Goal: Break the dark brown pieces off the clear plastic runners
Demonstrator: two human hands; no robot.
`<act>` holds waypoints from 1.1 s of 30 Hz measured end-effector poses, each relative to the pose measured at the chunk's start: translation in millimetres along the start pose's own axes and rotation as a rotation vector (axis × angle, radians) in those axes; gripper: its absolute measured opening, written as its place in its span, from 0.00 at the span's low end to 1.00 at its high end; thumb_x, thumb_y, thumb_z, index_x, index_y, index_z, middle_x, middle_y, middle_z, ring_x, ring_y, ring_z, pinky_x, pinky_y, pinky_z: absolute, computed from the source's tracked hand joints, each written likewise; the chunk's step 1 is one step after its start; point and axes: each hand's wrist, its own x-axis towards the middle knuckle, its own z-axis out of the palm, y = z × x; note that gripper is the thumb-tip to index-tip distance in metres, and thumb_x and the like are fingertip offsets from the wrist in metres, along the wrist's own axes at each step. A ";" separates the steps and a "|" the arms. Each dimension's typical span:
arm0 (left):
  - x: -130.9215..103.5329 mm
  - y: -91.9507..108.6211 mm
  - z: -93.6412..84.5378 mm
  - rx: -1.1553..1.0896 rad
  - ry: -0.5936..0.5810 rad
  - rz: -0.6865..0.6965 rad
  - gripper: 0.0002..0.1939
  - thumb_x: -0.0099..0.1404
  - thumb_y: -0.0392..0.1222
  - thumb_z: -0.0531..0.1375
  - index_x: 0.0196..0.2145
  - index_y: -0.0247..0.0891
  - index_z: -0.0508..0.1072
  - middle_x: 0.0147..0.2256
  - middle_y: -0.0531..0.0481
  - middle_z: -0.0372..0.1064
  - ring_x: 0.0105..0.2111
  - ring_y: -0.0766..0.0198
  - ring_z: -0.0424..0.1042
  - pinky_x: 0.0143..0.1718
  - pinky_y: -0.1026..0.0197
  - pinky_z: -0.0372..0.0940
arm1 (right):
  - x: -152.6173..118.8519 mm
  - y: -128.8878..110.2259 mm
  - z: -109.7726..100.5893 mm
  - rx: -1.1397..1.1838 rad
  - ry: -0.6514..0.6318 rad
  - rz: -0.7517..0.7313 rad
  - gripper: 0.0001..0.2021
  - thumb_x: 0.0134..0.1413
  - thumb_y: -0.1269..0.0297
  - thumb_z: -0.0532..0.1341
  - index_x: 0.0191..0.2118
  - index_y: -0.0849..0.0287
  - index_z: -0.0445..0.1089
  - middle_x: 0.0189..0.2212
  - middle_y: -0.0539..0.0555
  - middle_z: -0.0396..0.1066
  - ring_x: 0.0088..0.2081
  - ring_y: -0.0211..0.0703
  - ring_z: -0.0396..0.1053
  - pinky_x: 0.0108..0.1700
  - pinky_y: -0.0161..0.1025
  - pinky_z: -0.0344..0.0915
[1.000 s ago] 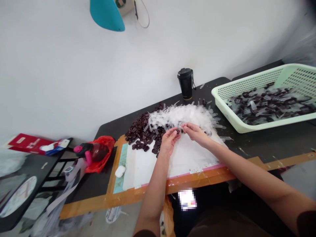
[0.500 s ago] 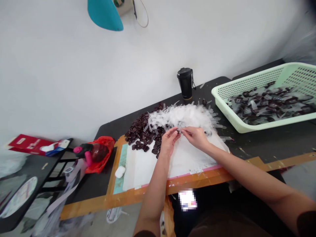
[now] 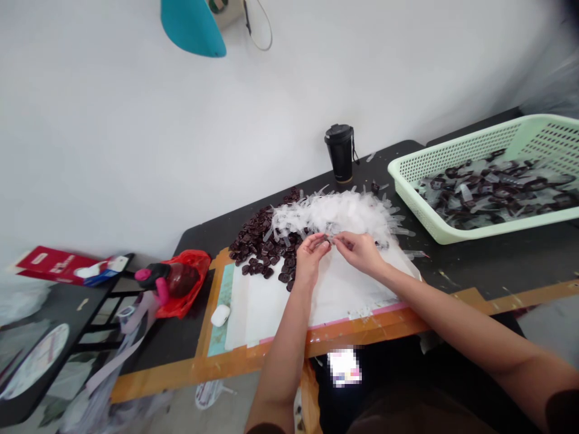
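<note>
My left hand (image 3: 311,258) is closed in a pinch around a small dark brown piece (image 3: 327,240), mostly covered by the fingertips. Close beside it, my right hand (image 3: 362,250) pinches what looks like a clear plastic strip, its end at the dark piece. Both hands are over a white sheet (image 3: 348,286). Just beyond them lies a heap of clear plastic strips (image 3: 337,211). To the left spreads a pile of flat, glossy dark brown pieces (image 3: 260,238).
A pale green basket (image 3: 418,208) on the right holds dark pieces with clear strips. A black lidded tumbler (image 3: 340,154) stands by the wall. On the left are a white earbud case (image 3: 220,315), a red basket (image 3: 187,301) with a bottle, and a red box (image 3: 54,263).
My left hand has turned slightly, its fingers shifting around the dark piece. My right hand has barely moved, and the fingertips of both hands stay close together.
</note>
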 end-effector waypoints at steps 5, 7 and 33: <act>-0.2 -0.2 -0.1 0.028 0.010 0.011 0.20 0.48 0.40 0.71 0.40 0.36 0.74 0.43 0.44 0.75 0.42 0.62 0.74 0.47 0.57 0.66 | -0.3 1.8 2.6 -0.053 -0.027 -0.007 0.11 0.58 0.60 0.56 0.36 0.56 0.76 0.17 0.50 0.68 0.19 0.40 0.63 0.26 0.37 0.57; 0.0 -0.4 -0.4 0.043 0.013 0.027 0.21 0.48 0.39 0.71 0.40 0.36 0.74 0.43 0.44 0.75 0.43 0.62 0.74 0.48 0.57 0.66 | -0.3 2.6 3.7 -0.083 -0.031 0.000 0.11 0.57 0.60 0.57 0.35 0.56 0.75 0.17 0.50 0.67 0.19 0.40 0.63 0.25 0.37 0.56; -18.4 8.7 7.7 0.497 0.037 0.424 0.03 0.59 0.41 0.63 0.31 0.42 0.77 0.43 0.44 0.73 0.45 0.58 0.70 0.45 0.60 0.65 | 3.2 -1.6 0.9 0.441 -0.138 0.065 0.15 0.59 0.55 0.57 0.47 0.56 0.66 0.34 0.55 0.74 0.31 0.42 0.70 0.30 0.37 0.66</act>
